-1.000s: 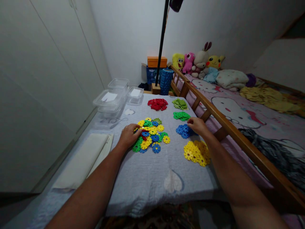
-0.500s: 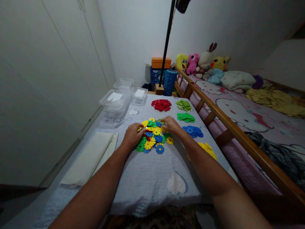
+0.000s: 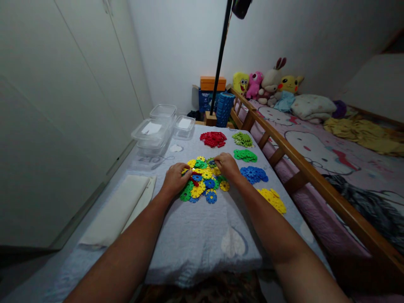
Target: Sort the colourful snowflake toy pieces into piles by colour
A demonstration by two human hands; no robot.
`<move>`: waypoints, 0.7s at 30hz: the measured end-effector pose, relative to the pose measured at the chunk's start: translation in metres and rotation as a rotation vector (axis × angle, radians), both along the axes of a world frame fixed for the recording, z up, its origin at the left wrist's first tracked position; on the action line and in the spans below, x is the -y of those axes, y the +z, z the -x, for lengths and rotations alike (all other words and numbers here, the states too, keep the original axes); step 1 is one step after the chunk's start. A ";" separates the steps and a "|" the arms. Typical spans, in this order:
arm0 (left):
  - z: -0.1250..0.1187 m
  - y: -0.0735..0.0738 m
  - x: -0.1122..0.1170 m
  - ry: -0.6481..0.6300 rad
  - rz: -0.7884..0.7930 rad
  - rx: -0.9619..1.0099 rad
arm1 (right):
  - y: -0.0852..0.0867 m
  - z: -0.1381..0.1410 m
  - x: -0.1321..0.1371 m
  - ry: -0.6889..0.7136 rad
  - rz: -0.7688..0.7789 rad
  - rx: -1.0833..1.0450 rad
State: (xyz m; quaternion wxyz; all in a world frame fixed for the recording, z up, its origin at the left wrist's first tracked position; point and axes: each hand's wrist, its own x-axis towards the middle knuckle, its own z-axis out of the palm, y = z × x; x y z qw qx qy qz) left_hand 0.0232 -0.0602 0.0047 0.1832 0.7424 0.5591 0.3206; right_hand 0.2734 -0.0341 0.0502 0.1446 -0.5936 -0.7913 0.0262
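Note:
A mixed pile of flower-shaped plastic discs (image 3: 202, 183), yellow, blue, green and red, lies in the middle of a cloth-covered table (image 3: 195, 235). My left hand (image 3: 175, 179) rests on the pile's left edge with fingers curled, pinching a small piece I cannot name. My right hand (image 3: 227, 165) sits on the pile's far right corner, fingers bent down onto the discs. To the right lie sorted heaps: red (image 3: 213, 139), light green (image 3: 242, 139), green (image 3: 245, 155), blue (image 3: 254, 174) and yellow (image 3: 273, 199).
Clear plastic containers (image 3: 156, 130) stand at the table's far left. A folded white cloth (image 3: 118, 208) lies at the left. A wooden bed rail (image 3: 303, 168) runs along the right, with plush toys (image 3: 268, 82) behind. A black pole (image 3: 221, 54) rises at the back.
My right hand left the blue heap and came back to the mixed pile's far right corner. The left hand stayed on the pile's left edge.

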 end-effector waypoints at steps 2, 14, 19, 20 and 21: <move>0.001 -0.001 0.000 0.014 0.011 -0.002 | 0.007 -0.016 0.003 -0.023 0.010 -0.119; 0.002 -0.003 -0.002 0.061 0.000 -0.003 | 0.030 -0.176 0.042 -0.427 0.150 -0.768; 0.002 -0.001 -0.002 0.058 0.029 -0.021 | 0.027 -0.195 0.054 -0.528 0.273 -0.773; 0.002 -0.001 -0.001 0.056 0.037 -0.025 | 0.025 -0.195 0.055 -0.539 0.285 -0.765; 0.002 0.000 -0.001 0.054 0.044 -0.028 | 0.023 -0.195 0.054 -0.543 0.294 -0.756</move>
